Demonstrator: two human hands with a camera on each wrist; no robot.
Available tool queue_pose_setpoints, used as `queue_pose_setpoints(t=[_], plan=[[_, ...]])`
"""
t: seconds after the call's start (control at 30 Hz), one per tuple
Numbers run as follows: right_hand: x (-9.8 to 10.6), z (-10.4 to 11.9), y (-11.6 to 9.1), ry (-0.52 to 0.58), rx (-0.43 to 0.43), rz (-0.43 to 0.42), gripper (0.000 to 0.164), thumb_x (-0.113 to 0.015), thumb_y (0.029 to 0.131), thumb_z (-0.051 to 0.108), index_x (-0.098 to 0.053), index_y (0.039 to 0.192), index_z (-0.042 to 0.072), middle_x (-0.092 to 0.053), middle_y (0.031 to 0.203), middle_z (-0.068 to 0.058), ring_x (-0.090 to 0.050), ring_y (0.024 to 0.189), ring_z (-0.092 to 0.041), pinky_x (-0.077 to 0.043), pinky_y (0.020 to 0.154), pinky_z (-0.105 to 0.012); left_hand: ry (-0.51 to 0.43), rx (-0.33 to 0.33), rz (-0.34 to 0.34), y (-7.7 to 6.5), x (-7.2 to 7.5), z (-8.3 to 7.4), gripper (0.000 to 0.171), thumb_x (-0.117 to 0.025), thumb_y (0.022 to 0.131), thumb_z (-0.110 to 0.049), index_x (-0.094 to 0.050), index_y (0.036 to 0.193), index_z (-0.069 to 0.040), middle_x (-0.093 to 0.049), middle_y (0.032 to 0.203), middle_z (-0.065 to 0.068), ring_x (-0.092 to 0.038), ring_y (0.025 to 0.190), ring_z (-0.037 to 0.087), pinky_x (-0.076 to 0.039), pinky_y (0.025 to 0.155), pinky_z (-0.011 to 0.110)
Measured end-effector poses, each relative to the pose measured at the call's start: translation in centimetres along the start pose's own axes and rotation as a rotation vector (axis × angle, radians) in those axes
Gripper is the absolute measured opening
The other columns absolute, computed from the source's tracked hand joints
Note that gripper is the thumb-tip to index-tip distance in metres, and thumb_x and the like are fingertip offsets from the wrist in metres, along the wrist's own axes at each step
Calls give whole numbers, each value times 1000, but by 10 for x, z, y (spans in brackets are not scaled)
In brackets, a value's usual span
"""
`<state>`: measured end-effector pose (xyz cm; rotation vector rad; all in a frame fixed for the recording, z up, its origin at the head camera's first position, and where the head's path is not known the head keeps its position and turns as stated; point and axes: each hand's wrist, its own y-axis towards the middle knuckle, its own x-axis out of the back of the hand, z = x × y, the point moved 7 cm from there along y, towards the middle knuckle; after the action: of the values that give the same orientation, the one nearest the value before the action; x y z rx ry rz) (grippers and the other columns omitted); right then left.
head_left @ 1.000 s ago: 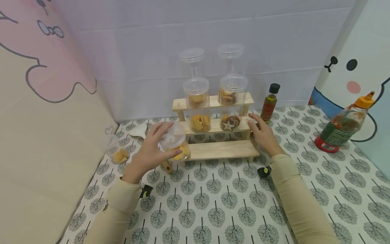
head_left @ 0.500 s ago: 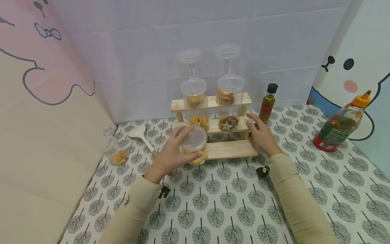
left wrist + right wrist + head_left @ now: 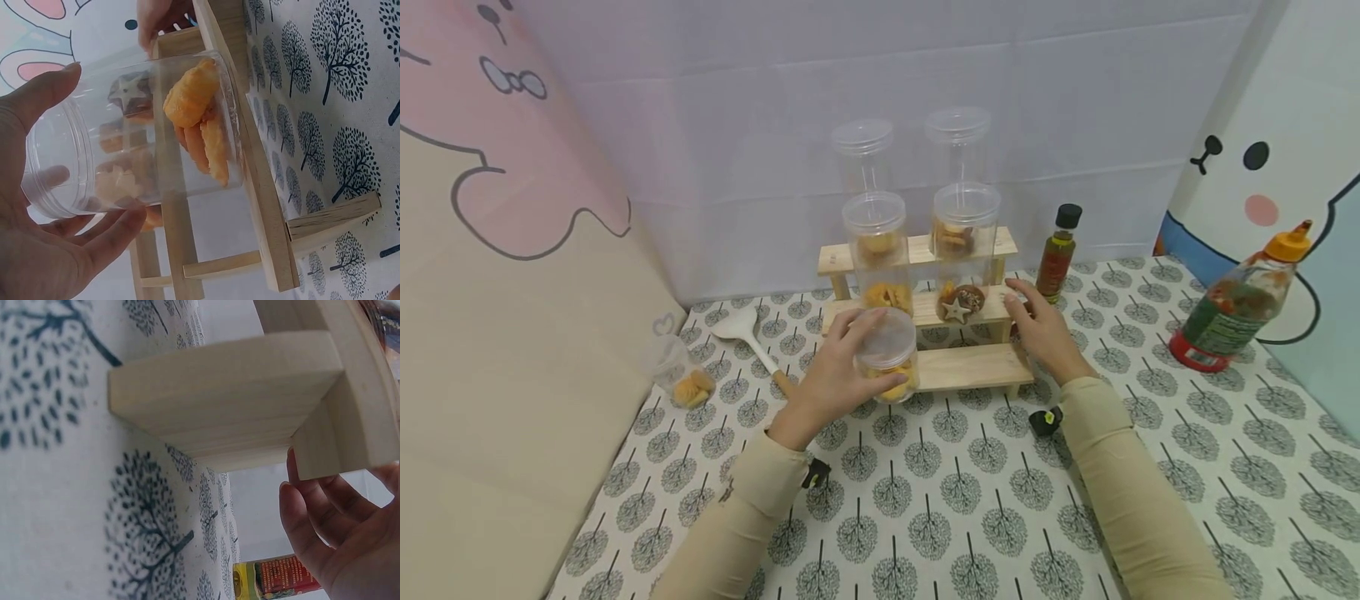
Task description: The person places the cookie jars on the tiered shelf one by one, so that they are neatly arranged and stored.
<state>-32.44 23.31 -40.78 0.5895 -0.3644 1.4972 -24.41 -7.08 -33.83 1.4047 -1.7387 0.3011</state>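
Note:
In the head view my left hand (image 3: 835, 375) holds a clear lidded jar (image 3: 889, 343) over the left end of the lowest step of a three-step wooden rack (image 3: 973, 367). Thumb and fingers wrap the jar near its lid; the left wrist view shows yellow snacks (image 3: 194, 94) inside, with the jar's base right at the step. My right hand (image 3: 1047, 333) grips the right end of the middle step. In the right wrist view its fingers (image 3: 300, 515) curl at the step's underside. Behind, two jars (image 3: 880, 250) (image 3: 966, 250) of snacks stand on the middle step.
Two more jars (image 3: 862, 162) (image 3: 958, 154) stand on the top step. Left on the patterned cloth are a small snack jar (image 3: 681, 379) and a white spatula (image 3: 748, 333). To the right stand an oil bottle (image 3: 1056, 262) and a sauce bottle (image 3: 1240, 312).
My left hand has carried the jar to the right, from beside the rack's left end to over the lowest step, and the jar stands more upright. My right hand stays at the middle step.

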Motion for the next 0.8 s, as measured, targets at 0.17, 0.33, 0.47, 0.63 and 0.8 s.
queue_pose_setpoints(t=[0.17,0.33,0.47,0.63,0.8], plan=[[0,0,0,0,-5,-2,63,-31,102,62,-32,156,31,-62,105,-18,-60,87,-31,-48,74,-44,-6,1,-7,1,-1,0,94,-89,72,-42,-41,152,-28,-38,149,8,-51,126,34,-52,98,52],[0,0,0,-9,-14,-3,62,-30,102,62,-31,157,32,-62,107,-18,-60,88,-32,-48,75,-44,-17,-8,-27,2,-2,1,93,-89,72,-40,-42,151,-27,-38,147,10,-52,125,36,-53,97,52],[0,1,-1,-9,-18,6,63,-30,102,62,-30,157,33,-61,110,-19,-61,91,-33,-48,77,-47,-23,-9,-41,2,-4,2,91,-89,73,-39,-43,150,-26,-39,145,12,-52,125,38,-53,96,53],[0,0,-1,-16,-20,4,63,-30,102,62,-30,157,32,-61,115,-20,-60,96,-35,-48,84,-53,-35,8,-41,2,-6,5,92,-88,73,-40,-41,151,-29,-38,146,11,-51,125,38,-53,95,54],[0,0,-1,-17,-18,-1,64,-30,102,63,-30,157,31,-60,117,-21,-60,98,-36,-48,87,-56,-31,5,-48,2,-8,5,92,-88,74,-40,-40,151,-31,-38,146,11,-51,125,39,-54,93,55]])
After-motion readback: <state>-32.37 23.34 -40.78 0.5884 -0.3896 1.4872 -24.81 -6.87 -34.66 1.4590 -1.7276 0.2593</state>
